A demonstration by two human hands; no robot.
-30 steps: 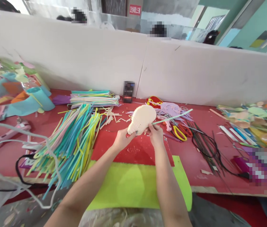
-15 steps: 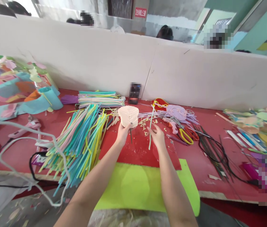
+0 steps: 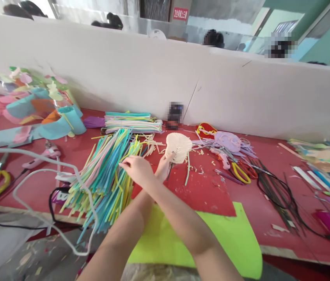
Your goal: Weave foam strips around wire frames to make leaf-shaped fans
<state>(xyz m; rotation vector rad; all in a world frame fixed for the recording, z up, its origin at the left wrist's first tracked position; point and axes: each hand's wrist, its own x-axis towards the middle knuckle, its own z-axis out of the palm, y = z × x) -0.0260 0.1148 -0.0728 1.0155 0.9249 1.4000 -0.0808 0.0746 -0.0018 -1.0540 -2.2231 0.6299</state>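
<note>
My left hand (image 3: 162,167) is closed round the lower end of a cream leaf-shaped piece (image 3: 179,147) made of fuzzy pipe cleaners, with a dark stem below it. My right hand (image 3: 138,170) crosses over my left forearm to the pile of coloured pipe cleaners (image 3: 103,168). Its thumb and fingers are pinched together at the pile's right side; what is between them, if anything, is too small to make out. A pale green pipe cleaner (image 3: 187,171) shows over the red mat (image 3: 206,195), just right of and below the leaf piece.
A bundle of pipe cleaners (image 3: 132,123) lies behind the pile. Scissors (image 3: 241,173), a pink glue gun (image 3: 224,159) and a lilac piece (image 3: 227,141) are at right. Another glue gun (image 3: 40,157) and a white looped frame (image 3: 93,203) are at left. A white partition (image 3: 141,78) stands behind.
My right hand has let go of the pale green pipe cleaner and moved left across my left arm to the pile. My left hand still holds the leaf piece. The view has shifted slightly.
</note>
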